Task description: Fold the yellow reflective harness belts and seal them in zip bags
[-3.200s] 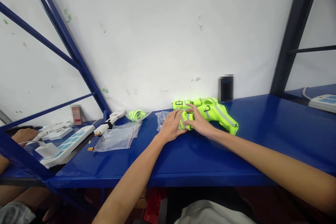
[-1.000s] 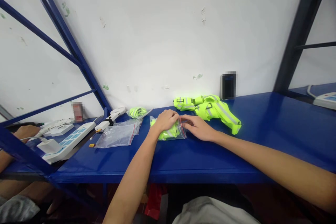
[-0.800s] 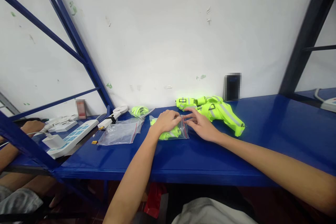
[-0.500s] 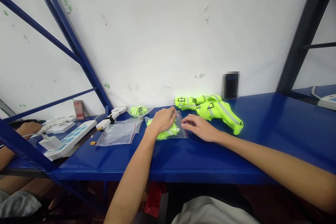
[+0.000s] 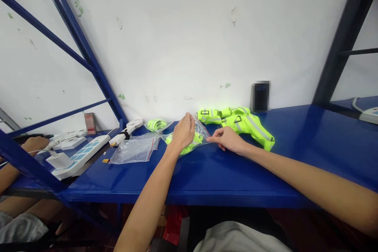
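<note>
A clear zip bag with a red-lined mouth lies in front of me, a neon-yellow reflective strap bundled inside it. My left hand is closed on the far end of the bag's mouth and partly covers the bundle. At the near corner of the mouth, my right hand pinches the edge between thumb and finger. Behind my right hand rests a loose heap of neon-yellow reflective straps with black buckles.
Flat zip bags lie left on the blue table. Behind them are a white handheld fan and a bagged yellow strap. A dark phone-like slab leans on the wall. Past the blue frame are a power strip and another person's hand.
My right hand has closed on the near corner of the bag's mouth. The mouth is lifted off the table and tilted, with my left hand raised slightly at its far end.
</note>
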The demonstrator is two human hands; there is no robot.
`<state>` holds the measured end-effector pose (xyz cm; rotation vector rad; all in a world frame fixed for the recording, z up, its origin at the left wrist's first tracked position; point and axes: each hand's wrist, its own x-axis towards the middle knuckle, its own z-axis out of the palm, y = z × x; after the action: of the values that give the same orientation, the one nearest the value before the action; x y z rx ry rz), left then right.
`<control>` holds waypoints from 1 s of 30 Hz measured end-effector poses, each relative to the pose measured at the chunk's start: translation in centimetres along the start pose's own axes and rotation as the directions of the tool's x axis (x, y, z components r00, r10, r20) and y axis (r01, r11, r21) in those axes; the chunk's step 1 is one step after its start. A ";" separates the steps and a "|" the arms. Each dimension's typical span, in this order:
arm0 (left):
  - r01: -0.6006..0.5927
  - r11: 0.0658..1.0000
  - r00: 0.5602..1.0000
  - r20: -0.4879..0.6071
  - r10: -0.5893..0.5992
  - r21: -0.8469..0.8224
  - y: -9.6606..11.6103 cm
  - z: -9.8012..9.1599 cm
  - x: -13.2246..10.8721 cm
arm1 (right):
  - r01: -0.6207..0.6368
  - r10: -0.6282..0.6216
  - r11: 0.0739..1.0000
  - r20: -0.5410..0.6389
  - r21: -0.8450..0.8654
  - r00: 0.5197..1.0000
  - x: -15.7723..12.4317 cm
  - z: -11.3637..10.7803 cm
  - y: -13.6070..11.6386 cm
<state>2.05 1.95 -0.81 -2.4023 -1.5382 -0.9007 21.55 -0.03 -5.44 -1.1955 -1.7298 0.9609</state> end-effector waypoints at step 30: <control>-0.181 0.983 0.983 -0.010 0.181 0.031 2.7 0.9 -0.7 | 0.160 -0.129 0.967 -0.159 0.200 0.979 0.8 0.5 0.1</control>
<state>4.57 0.56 -1.41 -2.4610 -1.2929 -0.8470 21.00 0.68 -5.61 -0.9633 -1.5348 0.9207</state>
